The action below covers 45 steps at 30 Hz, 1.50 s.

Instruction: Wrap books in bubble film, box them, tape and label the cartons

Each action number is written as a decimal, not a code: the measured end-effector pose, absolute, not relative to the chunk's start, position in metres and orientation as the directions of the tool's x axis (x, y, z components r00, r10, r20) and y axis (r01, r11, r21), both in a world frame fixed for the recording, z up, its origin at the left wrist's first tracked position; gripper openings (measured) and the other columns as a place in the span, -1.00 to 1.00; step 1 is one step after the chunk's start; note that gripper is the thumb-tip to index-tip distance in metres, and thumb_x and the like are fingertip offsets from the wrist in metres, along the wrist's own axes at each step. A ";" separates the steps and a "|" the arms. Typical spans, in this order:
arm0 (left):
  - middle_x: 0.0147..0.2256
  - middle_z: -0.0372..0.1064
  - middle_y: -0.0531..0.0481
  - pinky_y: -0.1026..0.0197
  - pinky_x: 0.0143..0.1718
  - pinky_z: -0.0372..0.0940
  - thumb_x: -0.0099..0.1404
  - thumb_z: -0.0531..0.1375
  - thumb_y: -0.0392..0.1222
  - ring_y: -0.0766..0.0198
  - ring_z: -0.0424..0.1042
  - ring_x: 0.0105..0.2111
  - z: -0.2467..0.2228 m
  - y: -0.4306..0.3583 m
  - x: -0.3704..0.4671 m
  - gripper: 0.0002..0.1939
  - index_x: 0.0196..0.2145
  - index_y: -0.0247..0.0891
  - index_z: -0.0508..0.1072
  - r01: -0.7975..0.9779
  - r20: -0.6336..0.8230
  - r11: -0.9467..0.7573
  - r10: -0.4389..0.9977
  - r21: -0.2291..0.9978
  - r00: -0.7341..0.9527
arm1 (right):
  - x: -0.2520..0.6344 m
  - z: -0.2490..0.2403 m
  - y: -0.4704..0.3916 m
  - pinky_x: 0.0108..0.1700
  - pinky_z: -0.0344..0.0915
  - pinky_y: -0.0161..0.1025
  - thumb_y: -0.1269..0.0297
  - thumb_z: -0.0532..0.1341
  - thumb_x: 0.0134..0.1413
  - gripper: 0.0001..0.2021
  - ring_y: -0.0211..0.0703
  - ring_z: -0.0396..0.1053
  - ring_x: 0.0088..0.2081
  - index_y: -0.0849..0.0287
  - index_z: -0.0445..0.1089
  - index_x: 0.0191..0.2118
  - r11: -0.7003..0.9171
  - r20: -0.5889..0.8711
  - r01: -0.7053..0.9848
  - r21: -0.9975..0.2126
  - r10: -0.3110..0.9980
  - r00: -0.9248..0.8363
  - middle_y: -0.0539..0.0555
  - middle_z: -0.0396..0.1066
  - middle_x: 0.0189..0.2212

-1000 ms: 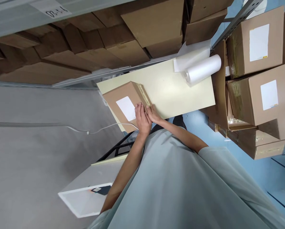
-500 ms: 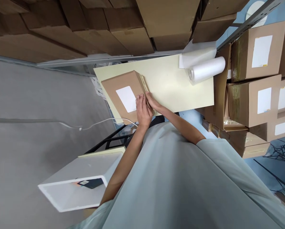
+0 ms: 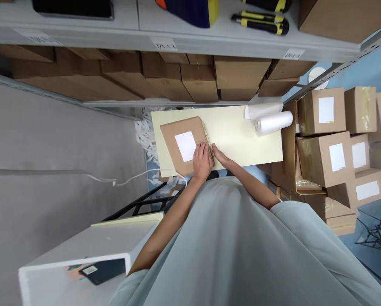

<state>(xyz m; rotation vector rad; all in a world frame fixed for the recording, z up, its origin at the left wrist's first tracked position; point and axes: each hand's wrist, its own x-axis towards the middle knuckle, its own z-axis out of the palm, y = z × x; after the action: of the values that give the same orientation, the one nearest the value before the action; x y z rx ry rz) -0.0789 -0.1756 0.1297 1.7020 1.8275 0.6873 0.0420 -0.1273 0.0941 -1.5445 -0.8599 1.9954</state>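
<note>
- Carton (image 3: 187, 125), brown cardboard, one: on the pale yellow tabletop (image 3: 235, 142), at its left part, in front of the person's waist.
- Condition, done: closed on the faces in view; white label (image 3: 186, 146) on the upper face; clear tape (image 3: 206, 130) along the right side.
- Condition, left: perhaps some smoothing of the tape, judging by the hands; whether it sticks along its whole length cannot be told. Underside and left side hidden.
- Facing: labelled face upward; taped side to the right, towards the white roll (image 3: 274, 122). Label print too small to read.
- Long axis: seemingly that of the upper face, running from the person's side away towards the shelf (image 3: 120, 37), slanted, far end to the left. Carton appears to sit flat, turned askew to the table edges.
- Left hand (image 3: 202, 161): laid over the carton's near right edge, fingers straight and pressed together, pinching nothing visible.
- Right hand (image 3: 221, 157): at the taped side, seemingly touching, thumb side up, fingers extended; their spacing cannot be told.
- Roll: on the table's right part, well apart from the carton, a loose sheet beside it.
</note>
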 end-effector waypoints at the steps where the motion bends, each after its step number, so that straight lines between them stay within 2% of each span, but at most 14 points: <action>1: 0.41 0.35 -0.41 -0.25 0.57 0.07 0.60 0.00 -0.15 -0.12 0.19 0.53 0.136 -0.167 -0.082 -0.45 0.40 -0.37 0.42 0.729 -0.047 0.070 0.998 0.681 -0.053 | 0.051 0.100 -0.129 0.61 0.08 0.12 -0.21 -0.07 0.63 -0.27 0.03 0.28 0.53 0.20 0.18 0.59 -0.727 -0.712 0.029 -0.686 0.662 -0.235 0.22 0.20 0.57; 4: 0.40 0.35 -0.43 -0.20 0.54 0.09 0.55 0.03 -0.20 -0.13 0.22 0.49 0.151 -0.119 -0.097 -0.44 0.41 -0.40 0.40 0.761 -0.010 0.078 0.996 0.644 -0.094 | 0.077 0.120 -0.147 0.52 0.27 0.13 -0.13 -0.06 0.65 -0.30 0.08 0.42 0.43 0.20 0.04 0.63 -0.853 -0.853 0.076 -0.516 0.504 -0.136 0.33 0.06 0.62; 8: 0.38 0.35 -0.46 -0.27 0.55 -0.02 0.50 0.09 -0.18 -0.20 0.19 0.49 0.167 -0.033 -0.115 -0.44 0.36 -0.42 0.43 0.832 -0.116 0.157 0.987 0.532 -0.112 | 0.077 0.136 -0.173 0.26 0.56 0.02 -0.09 0.00 0.65 -0.36 0.08 0.68 0.10 0.40 0.28 0.44 -0.967 -0.953 0.004 -0.255 0.251 -0.172 0.55 0.41 0.37; 12: 0.11 0.55 -0.55 -0.31 0.37 0.24 0.45 0.20 -0.03 -0.36 0.45 0.24 0.187 0.010 -0.125 -0.53 0.10 -0.47 0.62 0.894 -0.355 0.183 0.934 0.409 -0.029 | 0.052 0.146 -0.175 0.03 0.66 -0.14 0.04 -0.07 0.68 -0.47 -0.02 0.72 -0.13 0.39 0.46 0.20 -0.960 -0.927 -0.168 -0.225 0.264 -0.265 0.40 0.65 -0.01; 16: 0.11 0.50 -0.56 -0.28 0.32 0.30 0.44 0.21 0.10 -0.40 0.44 0.22 0.207 -0.007 -0.149 -0.39 0.16 -0.50 0.61 0.891 -0.194 0.132 0.980 0.435 -0.051 | 0.045 0.164 -0.176 -0.04 0.67 -0.15 0.04 0.03 0.65 -0.58 -0.04 0.69 -0.26 0.28 0.48 0.12 -0.904 -0.903 -0.220 -0.368 0.404 -0.149 0.26 0.66 -0.17; 20: -0.01 0.50 -0.39 -0.23 0.32 0.33 0.44 0.20 0.26 -0.29 0.47 0.15 0.218 -0.044 -0.185 -0.29 0.24 -0.42 0.58 0.797 -0.039 0.194 0.977 0.572 -0.210 | 0.066 0.190 -0.178 0.06 0.62 -0.12 -0.01 0.06 0.60 -0.61 -0.02 0.67 -0.09 0.14 0.51 0.13 -0.702 -0.697 0.023 -0.712 0.711 0.093 0.15 0.67 -0.07; 22: -0.08 0.48 -0.30 -0.19 0.27 0.38 0.43 0.20 0.29 -0.24 0.48 0.12 0.216 -0.066 -0.193 -0.30 0.22 -0.36 0.58 0.719 -0.069 0.260 0.956 0.645 -0.284 | 0.079 0.203 -0.172 0.14 0.57 -0.07 -0.05 0.04 0.58 -0.57 0.04 0.63 0.05 0.04 0.51 0.20 -0.579 -0.554 0.260 -0.772 0.815 0.171 0.11 0.67 0.01; 25: -0.10 0.43 -0.26 -0.15 0.25 0.41 0.41 0.22 0.30 -0.19 0.48 0.12 0.204 -0.098 -0.189 -0.34 0.18 -0.29 0.60 0.630 -0.138 0.338 0.928 0.699 -0.346 | 0.090 0.221 -0.153 0.25 0.47 0.05 -0.10 0.03 0.57 -0.46 0.19 0.58 0.18 0.06 0.39 0.40 -0.462 -0.400 0.576 -0.674 0.884 0.241 0.22 0.63 0.17; 29: -0.04 0.42 -0.30 -0.19 0.29 0.39 0.38 0.25 0.28 -0.19 0.47 0.14 0.184 -0.127 -0.169 -0.37 0.12 -0.31 0.53 0.535 -0.256 0.467 0.870 0.704 -0.422 | 0.089 0.233 -0.126 0.28 0.43 0.15 -0.11 0.01 0.59 -0.36 0.36 0.58 0.20 0.25 0.32 0.46 -0.404 -0.363 0.788 -0.465 0.898 0.247 0.41 0.61 0.16; 31: 0.07 0.42 -0.41 -0.22 0.36 0.33 0.37 0.26 0.27 -0.25 0.41 0.25 0.177 -0.132 -0.159 -0.30 0.18 -0.39 0.46 0.512 -0.271 0.480 0.861 0.712 -0.430 | 0.082 0.233 -0.115 0.28 0.43 0.17 -0.10 0.03 0.58 -0.35 0.38 0.56 0.22 0.32 0.30 0.46 -0.358 -0.334 0.845 -0.398 0.914 0.230 0.48 0.55 0.21; 33: 0.30 0.30 -0.59 -0.23 0.48 0.18 0.38 0.26 0.27 -0.31 0.25 0.42 0.175 -0.132 -0.149 -0.14 0.33 -0.53 0.32 0.526 -0.214 0.423 0.886 0.738 -0.411 | 0.070 0.228 -0.106 0.36 0.38 0.17 -0.11 0.08 0.55 -0.24 0.39 0.44 0.37 0.42 0.13 0.55 -0.295 -0.274 0.887 -0.356 0.940 0.203 0.59 0.33 0.42; 36: 0.54 -0.07 -0.70 -0.25 0.56 0.01 0.44 0.23 0.27 -0.36 -0.02 0.57 0.176 -0.126 -0.132 0.05 0.52 -0.63 0.02 0.575 -0.132 0.325 0.927 0.751 -0.351 | 0.050 0.215 -0.099 0.52 0.18 0.23 -0.14 0.09 0.54 -0.06 0.39 -0.07 0.64 0.46 -0.24 0.65 -0.215 -0.254 0.935 -0.282 0.957 0.144 0.60 -0.19 0.63; 39: 0.57 -0.14 -0.69 -0.32 0.55 0.00 0.45 0.24 0.26 -0.42 -0.07 0.59 0.178 -0.120 -0.119 0.10 0.57 -0.60 -0.08 0.616 -0.131 0.331 0.929 0.715 -0.346 | 0.038 0.199 -0.099 0.61 -0.06 0.33 -0.15 0.01 0.58 -0.07 0.33 -0.47 0.69 0.44 -0.36 0.67 -0.197 -0.267 0.940 -0.279 0.956 0.121 0.48 -0.43 0.68; 45: 0.49 0.15 -0.65 -0.27 0.46 0.22 0.40 0.32 0.25 -0.42 0.22 0.48 0.167 -0.119 -0.128 0.13 0.58 -0.56 0.00 0.557 -0.261 0.480 0.865 0.677 -0.429 | 0.056 0.183 -0.103 0.63 -0.09 0.19 -0.15 -0.04 0.57 -0.05 0.24 -0.38 0.70 0.49 -0.42 0.66 -0.316 -0.315 0.790 -0.526 0.935 0.164 0.46 -0.45 0.68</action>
<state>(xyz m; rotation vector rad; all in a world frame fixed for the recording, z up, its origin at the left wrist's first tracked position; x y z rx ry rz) -0.1281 -0.1194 0.1675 1.1706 2.1375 0.6768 0.0563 -0.1029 0.1834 -2.2004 -1.6715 0.8779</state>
